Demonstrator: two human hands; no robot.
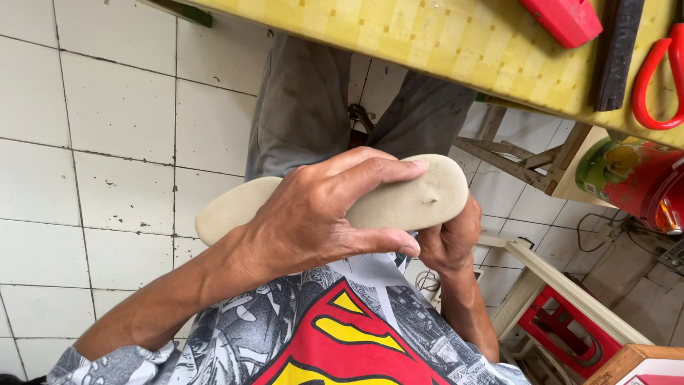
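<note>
A beige flip-flop sandal (399, 203) is held sole-up over the person's lap, lying roughly level and running from lower left to upper right, just below the edge of the yellow table (456, 50). The left hand (320, 214) comes over it from the near side: its grip is pressed together on the sandal's middle, the fingers (377, 171) laid across the top of the sole and the thumb (385, 242) tucked along the lower edge, so the sandal is pinched between them. The right hand (449, 242) sits under the toe end, its grip cupped against the underside; how tightly it closes cannot be told, since the sandal covers most of its fingers. A small dimple shows in the sole near the toe end, where the strap plug would sit, but the straps themselves are hidden beneath. The heel end sticks out clear to the left of the left hand, over the white tiled floor (107, 142). On the table, cut off by the frame, lie a red tool (563, 18), a dark flat bar (616, 53) and red-handled scissors (655, 78); only parts of each show. Below the table edge to the right stands a red and green tin (627, 178), partly out of view, and a red plastic stool (570, 331) lower down.
</note>
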